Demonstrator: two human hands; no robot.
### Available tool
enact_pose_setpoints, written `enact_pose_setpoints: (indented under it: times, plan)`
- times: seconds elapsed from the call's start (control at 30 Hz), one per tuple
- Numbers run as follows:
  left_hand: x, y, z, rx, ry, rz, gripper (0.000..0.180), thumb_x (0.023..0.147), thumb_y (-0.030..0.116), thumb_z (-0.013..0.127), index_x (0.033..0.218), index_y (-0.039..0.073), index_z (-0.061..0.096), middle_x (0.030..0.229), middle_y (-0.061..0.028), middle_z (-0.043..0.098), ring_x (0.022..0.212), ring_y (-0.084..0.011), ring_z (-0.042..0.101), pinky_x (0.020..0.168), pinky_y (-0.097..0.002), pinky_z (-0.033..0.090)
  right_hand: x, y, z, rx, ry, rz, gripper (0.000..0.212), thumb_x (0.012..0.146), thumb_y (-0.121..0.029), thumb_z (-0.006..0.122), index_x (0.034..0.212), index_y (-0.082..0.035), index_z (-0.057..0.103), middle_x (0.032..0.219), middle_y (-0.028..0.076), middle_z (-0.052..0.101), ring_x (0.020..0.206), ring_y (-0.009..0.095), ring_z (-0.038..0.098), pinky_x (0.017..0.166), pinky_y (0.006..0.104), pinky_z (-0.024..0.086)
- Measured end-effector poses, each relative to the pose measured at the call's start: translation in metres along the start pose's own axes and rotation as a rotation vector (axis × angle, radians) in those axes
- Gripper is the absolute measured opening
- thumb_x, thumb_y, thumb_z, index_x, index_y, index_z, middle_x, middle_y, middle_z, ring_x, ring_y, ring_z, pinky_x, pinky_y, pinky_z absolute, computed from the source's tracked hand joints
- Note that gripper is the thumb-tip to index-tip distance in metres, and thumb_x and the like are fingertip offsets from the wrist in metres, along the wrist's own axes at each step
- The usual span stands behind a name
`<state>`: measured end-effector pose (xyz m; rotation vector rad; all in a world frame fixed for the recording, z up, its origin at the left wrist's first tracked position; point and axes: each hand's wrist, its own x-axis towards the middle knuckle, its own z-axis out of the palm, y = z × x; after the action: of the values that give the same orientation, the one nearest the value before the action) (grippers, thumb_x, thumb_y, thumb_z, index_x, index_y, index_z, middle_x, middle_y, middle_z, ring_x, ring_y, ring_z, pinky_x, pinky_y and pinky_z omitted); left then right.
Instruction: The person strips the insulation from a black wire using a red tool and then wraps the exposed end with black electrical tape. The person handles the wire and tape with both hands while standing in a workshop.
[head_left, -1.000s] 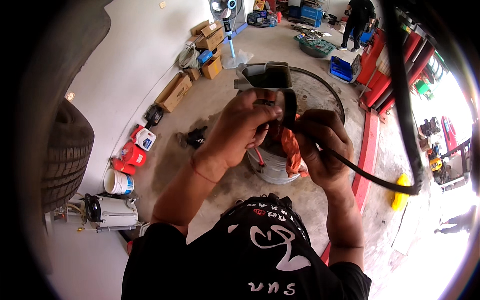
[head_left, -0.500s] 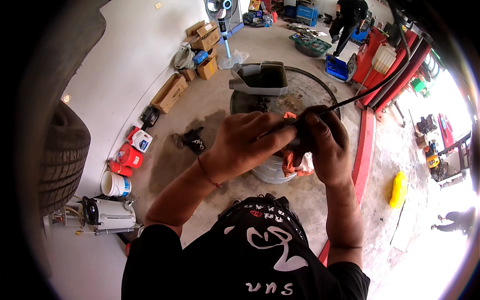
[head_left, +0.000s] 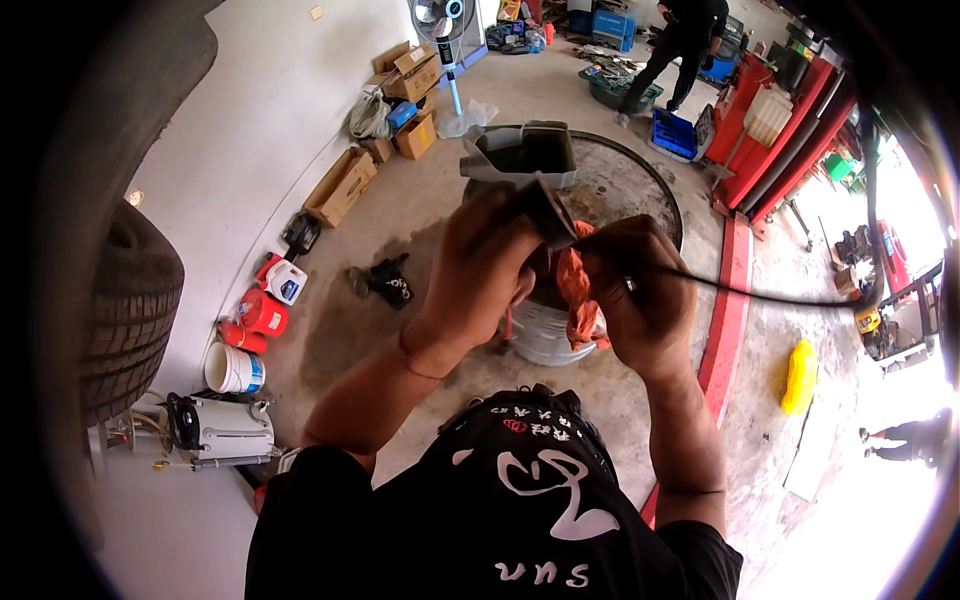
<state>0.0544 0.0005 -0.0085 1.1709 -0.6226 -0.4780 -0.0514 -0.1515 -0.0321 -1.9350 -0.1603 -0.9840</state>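
- Fingers of the left hand (head_left: 475,265) curl tightly around a dark part (head_left: 551,213).
- The right hand's (head_left: 645,290) fingers pinch a black cord (head_left: 765,297).
- Between the hands hangs an orange rag (head_left: 578,305).
- Beyond, a grey container (head_left: 480,162) sits on the drum (head_left: 622,185).
- Farther, a person (head_left: 688,45) stands.

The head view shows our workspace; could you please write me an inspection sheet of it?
Surface: concrete floor with a dark stain; round, dark-rimmed top bearing a grey cut-open container.
Job's things: long black strip; blurred dark piece, whether joined to the strip unclear; orange cloth beside the right hand.
Clutter: yellow bundle, blue tray and black item on the floor.
Hands: left hand grips the dark piece; right hand closed on the strip.
Cables: nothing seen that is clearly a cable.
Surroundings: pedestal fan, cardboard boxes, tyre, co-worker in black.
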Motion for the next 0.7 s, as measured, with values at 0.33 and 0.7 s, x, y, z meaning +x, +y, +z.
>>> enact_pose_setpoints:
  times: [0.33,0.7]
  plan:
    - [0.001,-0.011,-0.02,0.659,-0.038,0.687,0.031,0.089,0.001,0.064,0.12,0.003,0.062,0.096,-0.007,0.063,0.072,-0.0124,0.06,0.056,-0.0251,0.047,-0.001,-0.011,0.0,0.228,0.03,0.379,0.013,0.098,-0.01,0.065,0.101,0.001,0.061,0.079,0.007,0.067,0.059,0.012,0.062,0.052,0.0252,0.047]
    - [0.011,-0.004,-0.028,1.1,-0.226,1.199,0.046,0.067,-0.002,0.079,0.11,0.008,0.067,0.101,-0.0079,0.068,0.075,-0.0219,0.069,0.06,-0.0311,0.055,0.008,-0.015,-0.002,0.453,-0.08,0.555,0.031,0.099,-0.029,0.067,0.093,0.001,0.062,0.069,0.003,0.062,0.049,0.006,0.054,0.042,0.0209,0.039]
